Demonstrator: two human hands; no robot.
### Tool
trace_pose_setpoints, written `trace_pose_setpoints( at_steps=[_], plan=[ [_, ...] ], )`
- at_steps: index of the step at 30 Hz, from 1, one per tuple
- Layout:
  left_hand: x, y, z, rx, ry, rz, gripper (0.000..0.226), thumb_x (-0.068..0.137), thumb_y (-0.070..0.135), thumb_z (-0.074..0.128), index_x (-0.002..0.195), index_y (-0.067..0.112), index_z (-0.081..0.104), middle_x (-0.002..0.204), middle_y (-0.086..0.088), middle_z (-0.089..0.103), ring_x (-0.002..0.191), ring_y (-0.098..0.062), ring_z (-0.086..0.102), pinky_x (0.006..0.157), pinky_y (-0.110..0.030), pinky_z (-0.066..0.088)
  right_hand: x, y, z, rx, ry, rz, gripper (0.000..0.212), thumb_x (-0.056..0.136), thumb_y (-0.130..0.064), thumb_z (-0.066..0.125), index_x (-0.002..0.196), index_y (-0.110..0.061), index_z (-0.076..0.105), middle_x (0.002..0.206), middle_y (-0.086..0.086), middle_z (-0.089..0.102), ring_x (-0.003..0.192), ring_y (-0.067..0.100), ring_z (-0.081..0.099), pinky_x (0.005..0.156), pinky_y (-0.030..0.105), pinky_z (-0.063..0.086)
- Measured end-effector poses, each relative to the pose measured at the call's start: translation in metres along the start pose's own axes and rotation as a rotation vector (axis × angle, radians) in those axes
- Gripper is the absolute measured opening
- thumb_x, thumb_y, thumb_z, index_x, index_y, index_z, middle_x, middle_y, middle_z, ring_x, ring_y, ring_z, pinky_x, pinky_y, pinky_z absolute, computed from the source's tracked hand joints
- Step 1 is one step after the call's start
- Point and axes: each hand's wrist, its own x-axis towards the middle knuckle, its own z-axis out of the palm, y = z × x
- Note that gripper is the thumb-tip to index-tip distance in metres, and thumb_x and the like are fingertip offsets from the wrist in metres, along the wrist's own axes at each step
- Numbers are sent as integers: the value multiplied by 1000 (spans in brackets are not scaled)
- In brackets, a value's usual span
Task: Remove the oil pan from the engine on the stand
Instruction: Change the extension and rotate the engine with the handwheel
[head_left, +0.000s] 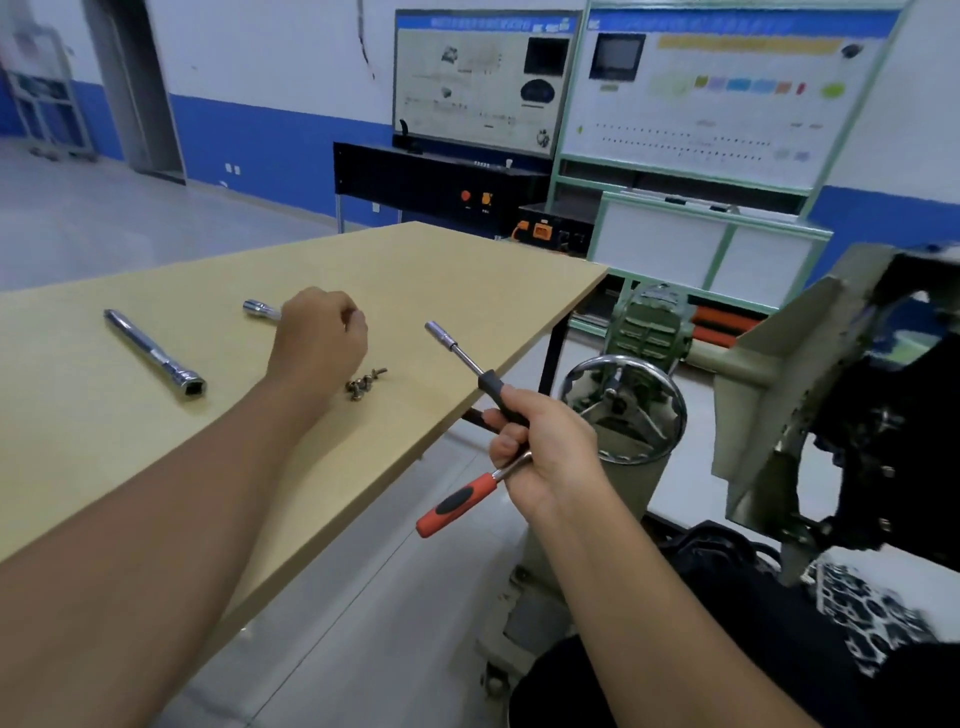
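My right hand (543, 449) grips a T-shaped socket wrench (460, 353) by its black shaft, socket end pointing up-left over the table edge, with an orange-and-black handle (457, 501) sticking out below the fist. My left hand (317, 343) hovers over the wooden table (467, 280) with fingers curled; whether it holds anything is hidden. A small pile of removed bolts (363, 383) lies just right of that hand. The dark engine (893, 415) hangs on the grey-green stand (763, 358) at the right; the oil pan is not clearly distinguishable.
A long chrome extension bar (153, 353) and a shorter chrome socket piece (260, 309) lie on the table. The stand's handwheel (623, 408) sits beside my right hand. Training panels (717, 98) and a black cabinet (441, 182) stand behind.
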Motion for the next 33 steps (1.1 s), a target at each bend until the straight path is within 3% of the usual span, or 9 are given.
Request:
trace_pose_setpoints(
  at_steps=[5,7,10,14,16,19,23,28,33],
  plan=[
    [-24,88,-2,-154,-20,221,13,93,12,65,85,9,75,80,-4,70,74,-19,58,73,-29,41,-9,-42,-33,94,22,-109,24,94,0,68,116,6,63,73,18,64,44,10,43,41,21,38],
    [-36,139,15,-372,-189,150,21,94,24,66,75,17,73,70,7,70,67,-12,61,66,-25,47,-11,-64,-49,112,56,-187,17,94,2,67,111,4,63,69,18,63,43,12,42,39,22,36],
    [-52,206,65,-570,-388,-26,31,93,37,62,71,18,73,65,3,70,61,-11,66,52,-24,49,-13,-97,-74,138,104,-278,12,94,4,67,102,-2,59,61,16,62,39,12,42,37,21,34],
    [-63,241,140,-248,-480,-109,22,95,18,56,86,3,70,76,-10,63,79,-33,65,56,-32,41,-12,-127,-115,135,180,-361,14,93,3,68,98,-6,59,69,17,61,41,11,46,39,22,36],
    [-69,240,171,-155,-553,-150,29,102,25,51,102,0,68,94,-17,65,88,-35,61,68,-35,45,-9,-133,-136,121,213,-360,14,94,3,68,97,-6,59,74,18,60,41,11,45,39,22,35],
    [-74,243,199,-78,-491,-134,40,105,36,49,107,1,69,93,-16,61,80,-31,54,72,-37,44,2,-138,-166,114,274,-347,16,93,5,69,99,-4,57,76,20,61,39,10,43,39,22,34],
    [-76,242,216,44,-421,-80,37,107,31,39,99,8,66,85,-11,59,77,-34,61,70,-40,53,22,-142,-189,94,272,-327,16,93,5,69,94,-6,57,76,21,62,40,11,43,39,22,35],
    [-78,230,231,-38,-353,-31,40,108,35,35,107,3,60,86,-21,59,78,-40,58,68,-42,49,45,-144,-199,78,254,-301,17,93,4,70,101,-4,58,68,16,63,40,11,44,40,23,36],
    [-79,221,244,-59,-290,-117,44,109,37,32,100,4,60,78,-14,53,72,-34,51,64,-39,41,57,-145,-204,52,266,-271,17,92,4,70,103,-4,60,72,18,62,40,11,44,40,23,36]
  ],
)
